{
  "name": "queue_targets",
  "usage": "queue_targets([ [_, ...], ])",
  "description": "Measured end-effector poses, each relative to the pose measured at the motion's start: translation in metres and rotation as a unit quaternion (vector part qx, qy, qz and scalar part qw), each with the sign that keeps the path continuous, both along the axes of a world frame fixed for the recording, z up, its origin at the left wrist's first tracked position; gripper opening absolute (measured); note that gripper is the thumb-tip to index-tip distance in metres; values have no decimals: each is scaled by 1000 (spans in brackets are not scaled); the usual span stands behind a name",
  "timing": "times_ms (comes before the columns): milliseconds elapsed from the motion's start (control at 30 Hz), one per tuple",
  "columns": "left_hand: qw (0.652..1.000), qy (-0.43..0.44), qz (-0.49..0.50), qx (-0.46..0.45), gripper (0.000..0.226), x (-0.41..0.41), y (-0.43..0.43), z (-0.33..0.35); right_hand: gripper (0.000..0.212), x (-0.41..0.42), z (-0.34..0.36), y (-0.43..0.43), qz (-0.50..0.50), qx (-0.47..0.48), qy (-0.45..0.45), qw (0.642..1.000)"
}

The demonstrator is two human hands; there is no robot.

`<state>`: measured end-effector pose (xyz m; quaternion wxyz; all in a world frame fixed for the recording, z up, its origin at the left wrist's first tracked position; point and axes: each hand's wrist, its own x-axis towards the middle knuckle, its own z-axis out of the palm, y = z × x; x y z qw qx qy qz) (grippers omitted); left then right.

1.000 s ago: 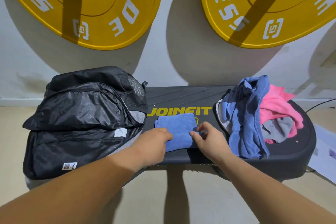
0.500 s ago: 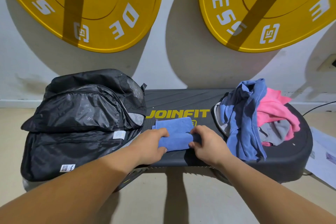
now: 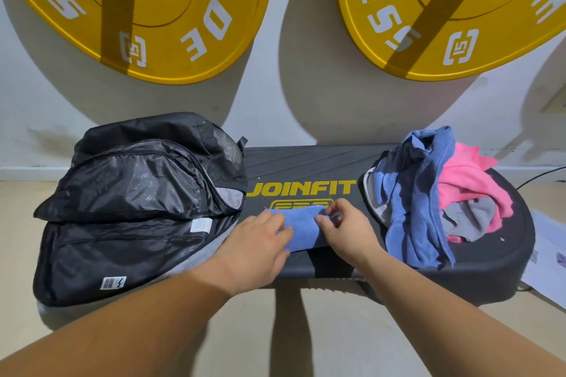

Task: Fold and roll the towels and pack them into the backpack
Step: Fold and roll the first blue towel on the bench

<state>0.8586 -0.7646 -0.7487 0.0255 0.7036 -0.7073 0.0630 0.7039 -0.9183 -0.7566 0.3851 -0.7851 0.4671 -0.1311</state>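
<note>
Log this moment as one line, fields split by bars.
step: roll blue towel | left hand: presses towel | right hand: pinches towel | backpack: at left | towel pile: at right

**Roll nearly closed**

We have rolled the blue towel (image 3: 301,228) farther away from us, and the flat flap seen a second ago is almost gone. Our left hand (image 3: 254,249) and right hand (image 3: 349,229) moved forward with it.
</note>
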Motion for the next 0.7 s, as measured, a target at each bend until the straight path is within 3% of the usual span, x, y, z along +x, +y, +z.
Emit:
queue_targets([
  [100,998,-25,44,32,42,-4,-5,-2,23,0,-2,5,44,-127,14,991],
  [167,995,41,81,39,37,2,-11,-1,24,-4,-5,8,115,-219,18,969],
  [233,984,132,106,48,35,8,-16,2,30,-10,-9,7,172,-243,43,954],
  [333,951,266,152,51,30,15,-20,6,46,-16,-9,1,180,-199,65,961],
  [467,866,441,219,91,14,23,-21,9,48,-10,0,-7,166,-110,50,979],
  [700,873,408,246,103,15,21,-23,2,48,7,-5,1,73,-15,2,997],
])
